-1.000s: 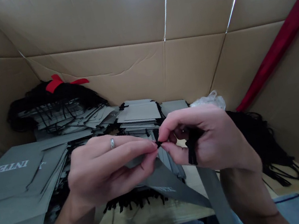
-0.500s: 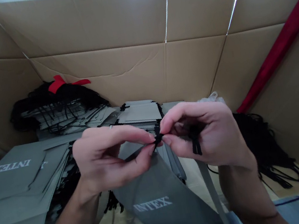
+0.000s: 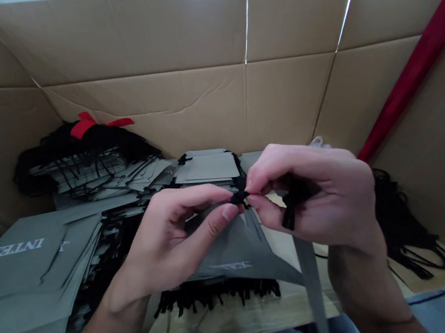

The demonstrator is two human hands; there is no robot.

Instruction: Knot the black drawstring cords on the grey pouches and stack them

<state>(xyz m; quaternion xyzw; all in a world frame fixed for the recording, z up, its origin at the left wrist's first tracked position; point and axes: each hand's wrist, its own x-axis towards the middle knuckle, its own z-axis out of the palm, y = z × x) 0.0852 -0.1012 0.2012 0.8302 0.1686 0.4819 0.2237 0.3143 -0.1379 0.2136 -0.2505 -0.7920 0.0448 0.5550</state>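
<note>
My left hand (image 3: 170, 239) and right hand (image 3: 318, 195) are raised and turned toward each other above the bench (image 3: 233, 322), thumbs and forefingers pinching a small black cord knot (image 3: 239, 198) between them. A grey paper bag (image 3: 237, 250) hangs slanted just below my fingertips.

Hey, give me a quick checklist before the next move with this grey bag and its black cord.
1. Cord gripped: ok, left hand and right hand both pinch the black cord at the fingertips.
2. Cord through the bag's hole: cannot tell, fingers hide it.
3. Grey bag at the fingers: ok, it slopes down below the hands.
4. Stack of grey bags apart from the hands: ok.
5. Spare cords nearby: ok, pile of black cords lies beyond the right wrist.
</note>
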